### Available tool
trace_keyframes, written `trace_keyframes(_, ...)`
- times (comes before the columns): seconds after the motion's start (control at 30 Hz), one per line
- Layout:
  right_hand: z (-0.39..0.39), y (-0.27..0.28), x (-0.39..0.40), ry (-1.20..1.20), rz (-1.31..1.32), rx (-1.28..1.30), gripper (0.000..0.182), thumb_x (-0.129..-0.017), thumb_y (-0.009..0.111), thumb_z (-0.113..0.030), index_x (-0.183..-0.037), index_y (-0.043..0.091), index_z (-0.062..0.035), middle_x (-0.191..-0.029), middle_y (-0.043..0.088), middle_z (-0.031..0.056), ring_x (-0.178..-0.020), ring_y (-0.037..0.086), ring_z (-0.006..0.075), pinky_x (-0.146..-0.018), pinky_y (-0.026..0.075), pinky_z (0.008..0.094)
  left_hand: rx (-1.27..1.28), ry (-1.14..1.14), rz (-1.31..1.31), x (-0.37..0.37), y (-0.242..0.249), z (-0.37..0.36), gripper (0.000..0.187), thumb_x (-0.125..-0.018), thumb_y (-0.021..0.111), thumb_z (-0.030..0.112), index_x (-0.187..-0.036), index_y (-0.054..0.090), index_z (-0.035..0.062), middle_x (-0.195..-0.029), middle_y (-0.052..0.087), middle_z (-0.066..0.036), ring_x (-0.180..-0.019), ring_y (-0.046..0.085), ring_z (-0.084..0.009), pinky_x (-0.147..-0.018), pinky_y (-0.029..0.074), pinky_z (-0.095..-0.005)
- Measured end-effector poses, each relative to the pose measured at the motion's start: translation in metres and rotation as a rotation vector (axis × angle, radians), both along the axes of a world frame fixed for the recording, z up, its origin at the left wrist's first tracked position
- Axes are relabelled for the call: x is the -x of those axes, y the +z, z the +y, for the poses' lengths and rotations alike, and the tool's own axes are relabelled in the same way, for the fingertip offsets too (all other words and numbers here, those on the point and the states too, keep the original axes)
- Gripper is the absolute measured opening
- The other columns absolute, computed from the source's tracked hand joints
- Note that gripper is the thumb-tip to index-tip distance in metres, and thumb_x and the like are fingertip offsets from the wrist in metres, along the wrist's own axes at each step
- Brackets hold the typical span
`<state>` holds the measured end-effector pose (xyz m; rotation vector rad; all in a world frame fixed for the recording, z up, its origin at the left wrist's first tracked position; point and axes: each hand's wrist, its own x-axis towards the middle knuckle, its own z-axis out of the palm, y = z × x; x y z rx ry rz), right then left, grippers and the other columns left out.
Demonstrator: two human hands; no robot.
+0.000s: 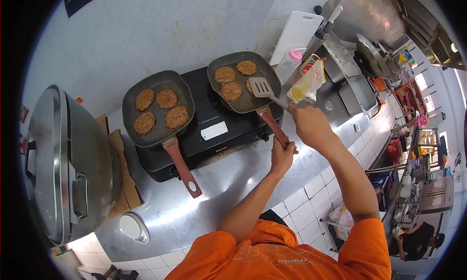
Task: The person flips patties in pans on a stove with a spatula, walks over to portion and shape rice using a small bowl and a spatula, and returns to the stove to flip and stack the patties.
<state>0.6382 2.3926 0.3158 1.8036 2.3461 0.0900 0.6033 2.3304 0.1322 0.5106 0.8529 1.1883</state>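
Note:
My left hand is wrapped round the reddish-brown handle of the right square pan. In my right hand is the handle of a slotted spatula, its blade over a patty at the right side of that pan and partly hiding it. Three other browned patties lie uncovered there. On the left of the black stove sits a second square pan with several browned patties, its handle pointing toward me.
A large metal pot stands at the left on cardboard. A small round white scale lies near the front edge. Behind the right pan are a pink-capped bottle, a packet and a white board. A person is far right.

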Motion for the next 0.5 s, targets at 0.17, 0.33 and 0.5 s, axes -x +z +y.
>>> trace_keyframes(0.17, 0.006, 0.065, -0.002, 0.109, 0.037, -0.022, 0.027, -0.090, 0.062, -0.012, -0.114, 0.075, -0.0083, -0.087, 0.071, 0.0190, -0.084, 0.067, 0.0395, -0.078, 0.053, 0.0479, -0.003, -0.019, 0.013, 0.003, -0.002, 0.001, 0.028, -0.095, 0.057, -0.001, -0.118, 0.041, -0.0002, -0.096, 0.053, -0.009, -0.079, 0.063, -0.0155, -0.069, 0.061, -0.0309)
trace_keyframes(0.33, 0.005, 0.091, 0.019, 0.301, -0.041, 0.127, 0.028, -0.088, 0.062, -0.011, -0.112, 0.076, -0.0112, -0.085, 0.071, 0.0188, -0.083, 0.067, 0.0382, -0.076, 0.053, 0.0470, -0.009, -0.017, 0.026, 0.003, -0.001, 0.001, 0.027, -0.095, 0.057, -0.001, -0.117, 0.041, 0.0004, -0.095, 0.052, -0.009, -0.078, 0.063, -0.0149, -0.067, 0.061, -0.0301)
trace_keyframes(0.5, -0.013, 0.037, 0.026, 0.174, 0.018, 0.054, 0.036, -0.087, 0.063, -0.010, -0.122, 0.072, -0.0110, -0.081, 0.069, 0.0197, -0.079, 0.067, 0.0380, -0.071, 0.054, 0.0473, -0.094, 0.041, 0.151, 0.006, 0.005, -0.002, 0.033, -0.092, 0.059, 0.002, -0.119, 0.040, -0.0037, -0.098, 0.056, -0.013, -0.078, 0.068, -0.0198, -0.064, 0.061, -0.0326)
